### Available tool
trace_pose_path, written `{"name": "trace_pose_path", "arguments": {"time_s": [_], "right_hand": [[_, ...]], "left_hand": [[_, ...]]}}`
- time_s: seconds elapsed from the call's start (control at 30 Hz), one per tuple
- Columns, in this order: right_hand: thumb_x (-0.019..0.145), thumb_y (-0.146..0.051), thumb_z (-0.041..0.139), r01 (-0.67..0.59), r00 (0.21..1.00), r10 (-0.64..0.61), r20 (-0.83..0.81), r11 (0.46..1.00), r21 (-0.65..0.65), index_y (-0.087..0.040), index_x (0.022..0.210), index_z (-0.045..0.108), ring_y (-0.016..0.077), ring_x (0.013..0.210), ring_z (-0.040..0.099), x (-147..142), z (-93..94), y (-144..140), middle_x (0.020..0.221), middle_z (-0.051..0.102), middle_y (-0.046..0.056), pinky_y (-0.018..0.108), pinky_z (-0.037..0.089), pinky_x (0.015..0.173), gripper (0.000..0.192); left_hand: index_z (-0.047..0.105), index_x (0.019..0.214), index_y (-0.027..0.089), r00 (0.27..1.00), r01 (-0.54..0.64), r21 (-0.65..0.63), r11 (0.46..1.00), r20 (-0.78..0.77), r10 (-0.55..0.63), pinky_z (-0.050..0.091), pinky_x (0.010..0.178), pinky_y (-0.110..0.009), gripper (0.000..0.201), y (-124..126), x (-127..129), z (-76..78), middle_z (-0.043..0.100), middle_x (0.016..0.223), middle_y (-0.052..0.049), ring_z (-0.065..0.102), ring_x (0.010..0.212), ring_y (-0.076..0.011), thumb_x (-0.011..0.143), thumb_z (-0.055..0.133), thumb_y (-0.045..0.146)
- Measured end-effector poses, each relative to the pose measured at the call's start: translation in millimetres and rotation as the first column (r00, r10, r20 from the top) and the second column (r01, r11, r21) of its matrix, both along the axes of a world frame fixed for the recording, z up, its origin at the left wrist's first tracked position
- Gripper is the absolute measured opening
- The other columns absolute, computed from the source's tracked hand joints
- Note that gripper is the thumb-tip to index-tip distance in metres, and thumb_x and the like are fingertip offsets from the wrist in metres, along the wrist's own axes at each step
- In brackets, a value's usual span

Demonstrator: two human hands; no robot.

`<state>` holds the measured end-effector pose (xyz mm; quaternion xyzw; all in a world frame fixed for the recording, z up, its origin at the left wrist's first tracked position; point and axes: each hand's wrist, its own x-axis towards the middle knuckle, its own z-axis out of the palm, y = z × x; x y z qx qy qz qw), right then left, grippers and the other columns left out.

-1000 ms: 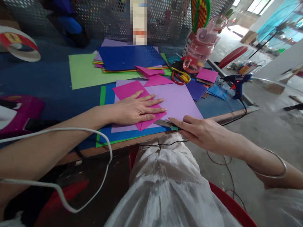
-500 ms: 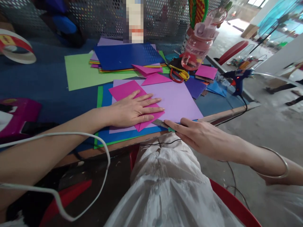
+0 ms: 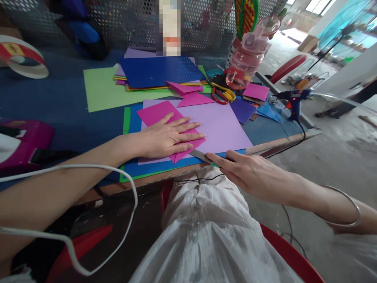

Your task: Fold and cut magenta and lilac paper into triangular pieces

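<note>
1. Since a second ago, the right hand (image 3: 244, 167) has shifted slightly nearer, the knife (image 3: 199, 154) tilting with it; the left hand (image 3: 165, 138) has stayed on the pink paper (image 3: 160, 111).
2. Smooth blue tabletop (image 3: 66, 94) with a brown near edge.
3. Flat lilac sheet (image 3: 225, 122) at its near middle, overlapping a blue sheet (image 3: 156, 168).
4. Pink paper on the lilac sheet's left part: folded, straight-edged, long axis running far left to near right, one sharp corner pointing near. Left fingers lie spread upon it, gripping nothing.
5. Knife: thin grey metal blade, green handle mostly covered by right fingers curled around it; long axis slanting near right to far left, tip pointing left at the paper's near-right edge, contact unclear.
</note>
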<state>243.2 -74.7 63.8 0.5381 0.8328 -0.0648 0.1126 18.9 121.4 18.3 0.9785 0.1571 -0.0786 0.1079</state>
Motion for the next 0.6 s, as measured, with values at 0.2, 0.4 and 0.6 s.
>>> {"name": "trace_pose_path", "arguments": {"time_s": [0.2, 0.4, 0.6], "right_hand": [[0.109, -0.024, 0.04, 0.018, 1.0, -0.018, 0.004, 1.0, 0.009, -0.021, 0.169, 0.026, 0.0122, 0.064, 0.056, -0.8, -2.9, -1.2, 0.107, 0.065, 0.009, 0.028, 0.025, 0.054, 0.063], [0.111, -0.027, 0.037, 0.013, 1.0, -0.013, -0.019, 1.0, 0.001, -0.02, 0.169, 0.027, 0.0155, 0.07, 0.062, 0.7, -6.2, -5.6, 0.107, 0.065, 0.01, 0.028, 0.03, 0.055, 0.059], [0.111, -0.027, 0.035, 0.039, 0.996, -0.038, -0.08, 0.999, 0.015, -0.019, 0.168, 0.028, 0.0153, 0.069, 0.062, -2.0, -8.2, -8.1, 0.104, 0.066, 0.009, 0.027, 0.034, 0.057, 0.058]], "left_hand": [[0.023, 0.166, 0.051, 1.0, -0.004, -0.015, 1.0, 0.007, 0.004, -0.002, 0.13, -0.06, 0.055, 0.6, -0.6, -1.4, 0.008, 0.18, 0.008, 0.008, 0.167, -0.0323, 0.111, 0.027, 0.06], [0.024, 0.166, 0.05, 1.0, 0.012, -0.011, 1.0, 0.018, -0.012, -0.001, 0.13, -0.061, 0.056, 2.7, -1.3, -4.0, 0.007, 0.18, 0.008, 0.006, 0.167, -0.0323, 0.111, 0.026, 0.062], [0.029, 0.165, 0.047, 0.998, 0.015, -0.003, 1.0, 0.063, -0.015, 0.0, 0.13, -0.061, 0.055, -1.3, -2.7, 0.0, 0.012, 0.18, 0.005, 0.011, 0.167, -0.0309, 0.112, 0.025, 0.061]]}}
